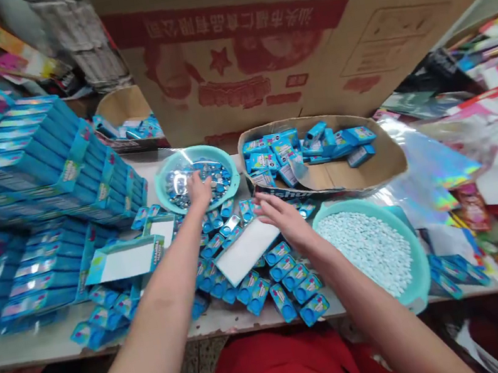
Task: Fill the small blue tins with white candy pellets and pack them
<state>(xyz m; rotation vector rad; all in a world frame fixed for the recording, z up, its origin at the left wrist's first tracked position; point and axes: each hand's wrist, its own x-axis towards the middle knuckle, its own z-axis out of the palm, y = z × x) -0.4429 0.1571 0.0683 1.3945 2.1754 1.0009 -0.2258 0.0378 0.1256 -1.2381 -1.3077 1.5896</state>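
Observation:
My left hand (pixel 199 191) reaches over a teal basin (pixel 165 195) of small blue and silver pieces (pixel 222 181). Its thumb and fingers are apart, with the fingertips at the pieces; I see nothing held. My right hand (pixel 285 218) is open, fingers stretched out, beside the upper right end of a long white-faced carton (pixel 247 250). Whether it touches the carton is unclear. Many small blue boxes (pixel 258 296), several with a round recess on the face, lie under and around the carton. Below my right wrist stands a second teal basin (pixel 417 260) full of pale mint pellets (pixel 367 249).
A cut-down cardboard tray (pixel 370 169) with blue packs sits behind my right hand. Stacked blue cartons (pixel 38 158) rise on the left, near an open blue display box (pixel 128 261). A large cardboard box (pixel 255 52) blocks the back. Plastic film (pixel 431 162) lies at right.

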